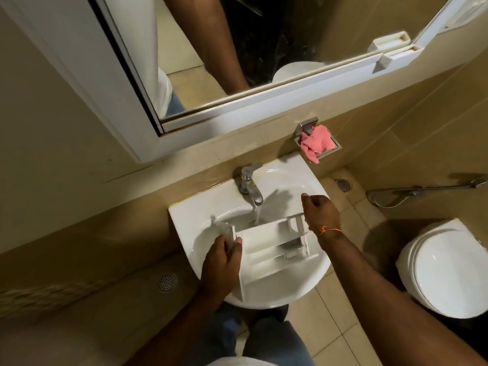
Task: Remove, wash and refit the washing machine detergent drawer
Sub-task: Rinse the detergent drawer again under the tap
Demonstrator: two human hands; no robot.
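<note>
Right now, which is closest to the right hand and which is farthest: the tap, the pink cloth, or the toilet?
From the right hand at the sink's right side:
1. Tap, just to its left on the sink's back edge.
2. Pink cloth, up on the wall holder.
3. Toilet, off to the right on the floor.

No legible text or markings.

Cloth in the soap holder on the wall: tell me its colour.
Pink. The cloth shows plainly in the head view, draped over the metal soap holder.
</note>
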